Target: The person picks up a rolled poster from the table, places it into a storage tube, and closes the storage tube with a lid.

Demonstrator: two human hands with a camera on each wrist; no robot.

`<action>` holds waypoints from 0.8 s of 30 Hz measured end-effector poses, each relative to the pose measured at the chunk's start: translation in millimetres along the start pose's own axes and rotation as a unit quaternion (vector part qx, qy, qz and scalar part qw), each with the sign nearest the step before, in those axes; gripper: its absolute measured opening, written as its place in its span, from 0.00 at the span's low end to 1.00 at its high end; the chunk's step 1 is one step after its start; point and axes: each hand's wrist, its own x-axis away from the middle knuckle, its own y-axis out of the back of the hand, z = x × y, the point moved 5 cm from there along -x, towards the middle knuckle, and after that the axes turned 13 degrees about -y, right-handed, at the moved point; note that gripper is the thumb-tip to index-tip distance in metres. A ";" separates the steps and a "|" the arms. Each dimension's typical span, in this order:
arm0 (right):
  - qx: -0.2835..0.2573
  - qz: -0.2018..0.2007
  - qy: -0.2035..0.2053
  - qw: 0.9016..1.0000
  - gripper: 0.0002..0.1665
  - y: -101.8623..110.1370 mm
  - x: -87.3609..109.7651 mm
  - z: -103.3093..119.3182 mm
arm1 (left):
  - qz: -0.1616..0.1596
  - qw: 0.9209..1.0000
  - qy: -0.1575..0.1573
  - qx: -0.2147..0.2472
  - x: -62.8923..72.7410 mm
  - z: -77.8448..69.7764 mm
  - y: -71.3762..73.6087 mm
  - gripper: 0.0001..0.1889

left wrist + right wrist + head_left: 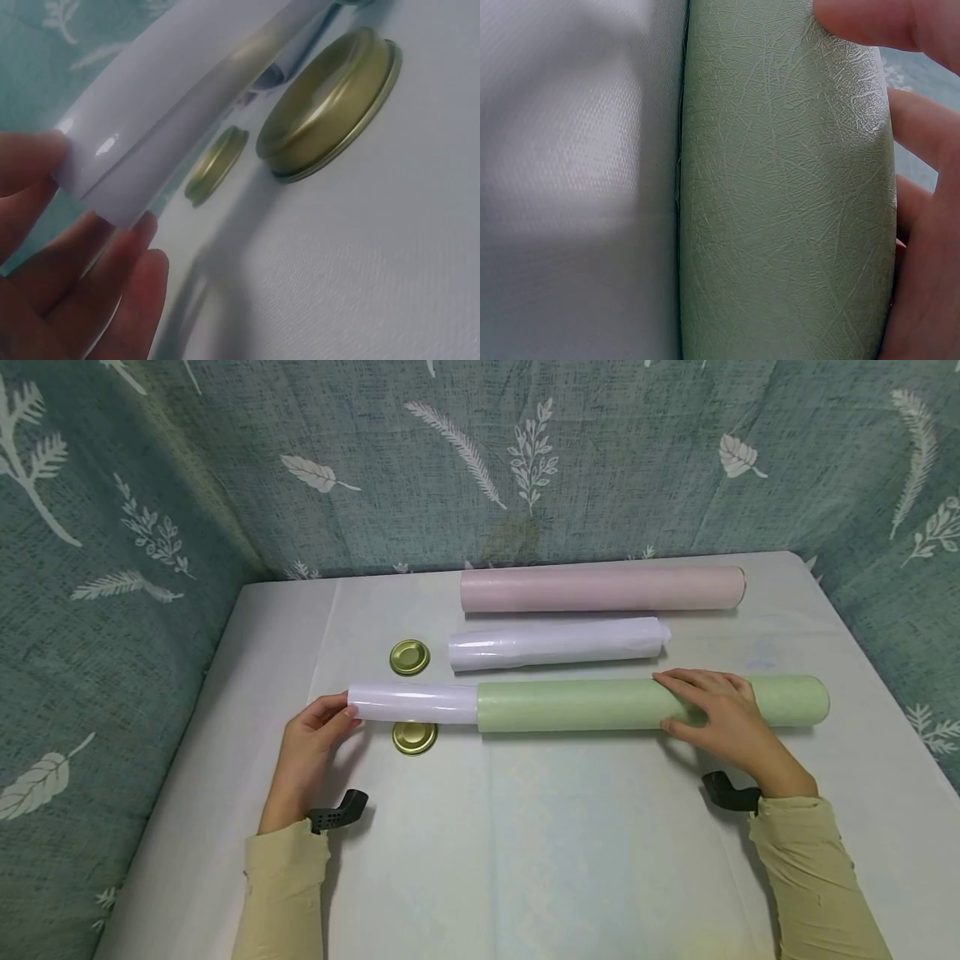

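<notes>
Our sleeves [283,893] nearest | left hand [307,752] pinches the white roll [412,703] jutting from the green tube [570,705], which reaches towards the right edge of the desk [600,860] | right hand [722,717] steadies the tube | we'd best keep both aligned

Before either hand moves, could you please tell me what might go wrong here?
The left hand pinches the white roll by its outer end as it sticks out of the green tube, so a crooked push or pull might crease it.

The near lid shows just past the roll's edge, so a dip could knock it.

The green tube is round, so it may turn or roll if the right hand loosens.
</notes>
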 end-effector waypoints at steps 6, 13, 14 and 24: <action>-0.002 -0.001 0.003 1.000 0.37 -0.8 1.7 -0.4 | 0.008 0.999 0.003 -0.033 1.1 0.5 -5.6 0.22; -0.004 0.002 0.000 1.000 0.38 -2.5 6.0 -1.2 | 0.020 0.997 -0.011 -0.071 3.5 -1.8 -12.6 0.19; -0.003 0.003 -0.001 1.000 0.38 -2.8 6.4 -1.4 | 0.021 0.997 -0.013 -0.078 3.7 -2.1 -13.8 0.19; -0.005 -0.003 0.003 1.000 0.38 1.1 1.1 0.9 | 0.037 0.993 -0.033 -0.105 0.7 -6.5 -21.5 0.18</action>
